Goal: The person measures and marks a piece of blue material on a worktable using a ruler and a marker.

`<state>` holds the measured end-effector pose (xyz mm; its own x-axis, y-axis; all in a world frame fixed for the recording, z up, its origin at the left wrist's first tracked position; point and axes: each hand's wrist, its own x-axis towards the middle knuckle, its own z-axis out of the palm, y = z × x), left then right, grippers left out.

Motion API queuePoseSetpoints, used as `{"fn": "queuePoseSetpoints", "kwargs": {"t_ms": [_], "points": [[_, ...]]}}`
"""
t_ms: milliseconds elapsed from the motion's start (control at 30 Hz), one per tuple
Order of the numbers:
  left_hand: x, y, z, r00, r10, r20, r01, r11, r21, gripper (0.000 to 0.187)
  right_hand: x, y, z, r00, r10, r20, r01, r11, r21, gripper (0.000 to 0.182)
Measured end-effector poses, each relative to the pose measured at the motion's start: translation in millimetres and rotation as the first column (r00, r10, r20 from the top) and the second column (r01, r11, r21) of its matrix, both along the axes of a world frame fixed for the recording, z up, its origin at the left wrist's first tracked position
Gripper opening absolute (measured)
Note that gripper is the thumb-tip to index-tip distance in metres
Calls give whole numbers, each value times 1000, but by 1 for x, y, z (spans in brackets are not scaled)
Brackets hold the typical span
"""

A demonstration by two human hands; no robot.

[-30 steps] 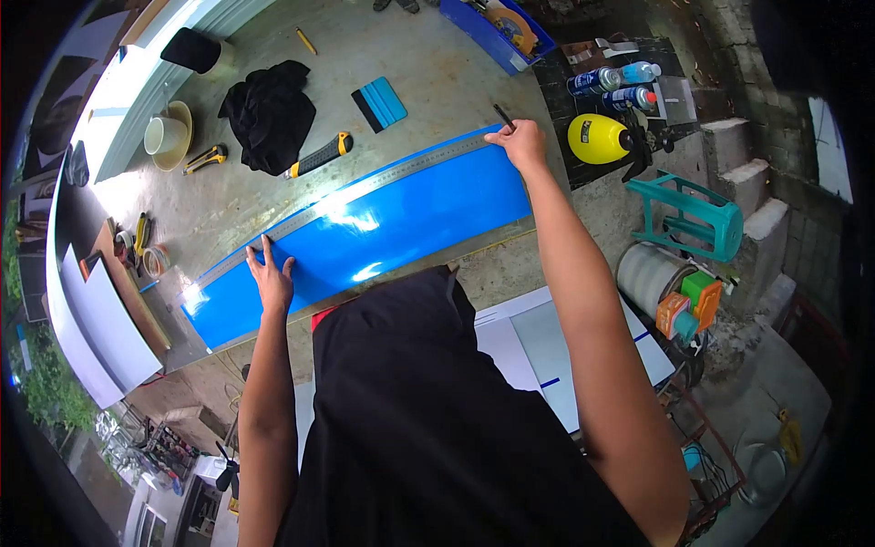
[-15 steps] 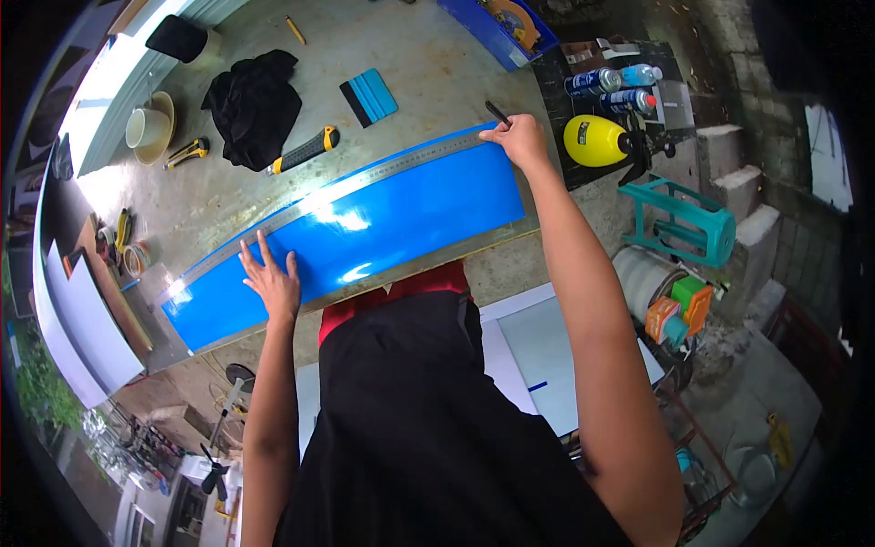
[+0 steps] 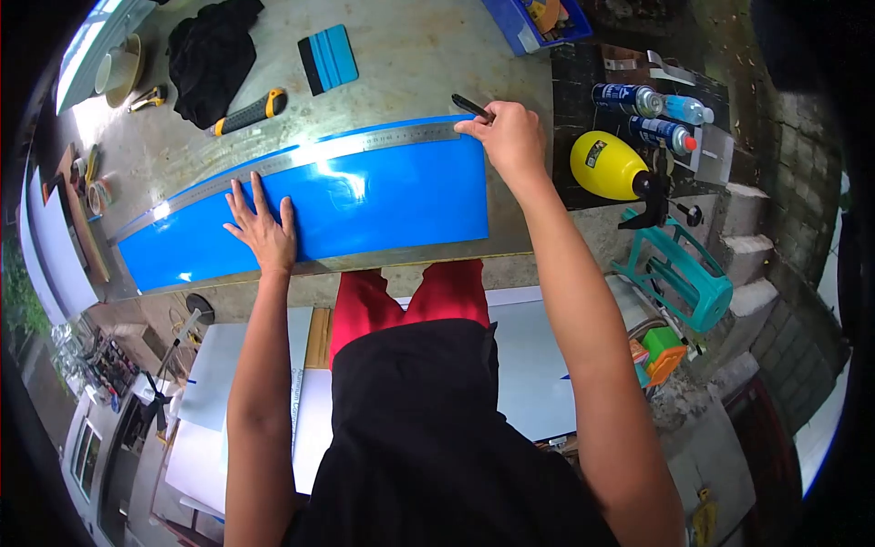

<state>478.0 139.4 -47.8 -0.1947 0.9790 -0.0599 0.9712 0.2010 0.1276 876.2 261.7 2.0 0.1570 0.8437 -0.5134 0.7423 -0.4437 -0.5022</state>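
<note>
A long glossy blue sheet (image 3: 392, 196) lies across the table in front of me. Along its far edge runs a steel ruler (image 3: 387, 139). My left hand (image 3: 264, 232) is spread flat on the sheet, its longer fingertips touching the ruler. At the ruler's right end, my right hand (image 3: 510, 137) is closed around a slim black pen-like tool (image 3: 471, 108) whose back end sticks up to the left. That tool's tip is hidden by the fingers. Beyond the sheet lie a yellow-and-black utility knife (image 3: 251, 113) and a blue squeegee (image 3: 330, 59) with a black edge.
A black cloth (image 3: 214, 59) and a smaller yellow cutter (image 3: 148, 98) lie at the back left. A blue bin (image 3: 524, 36) stands at the back right. Right of the table are a yellow spray bottle (image 3: 606, 166), several cans and a teal stool (image 3: 688, 278).
The camera view has shifted and turned, so the table items appear farther left. My left hand stays flat on the sheet; my right hand keeps the black tool at the ruler's right end.
</note>
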Motion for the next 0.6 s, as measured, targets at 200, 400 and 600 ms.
{"fn": "queuePoseSetpoints", "kwargs": {"t_ms": [200, 400, 600], "points": [[1, -1, -8, 996, -9, -85, 12, 999, 39, 75, 0, -2, -3, 1000, -1, -8, 1, 999, 33, 38], [1, -1, -9, 996, -12, -89, 17, 998, 54, 75, 1, -1, -5, 1000, 18, 20, -19, 999, 51, 40], [0, -1, -9, 995, -15, -94, 20, 999, 49, 75, 0, -1, -2, 1000, 20, 21, -21, 999, 45, 37]]}}
